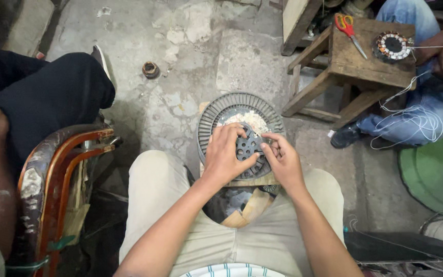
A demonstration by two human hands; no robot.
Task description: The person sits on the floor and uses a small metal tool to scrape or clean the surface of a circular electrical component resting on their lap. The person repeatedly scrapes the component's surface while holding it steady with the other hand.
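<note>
Perforated dark metal disc — pinched between left hand fingers and right hand fingers — sits over the ribbed round housing.

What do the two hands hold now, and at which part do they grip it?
Both the left hand and the right hand hold a dark perforated metal disc by its opposite edges, above the round ribbed motor part.

Ahead of me a stool carries scissors and a wound coil; white wire trails off it. A ring lies on the floor, a chair stands at my left.
</note>
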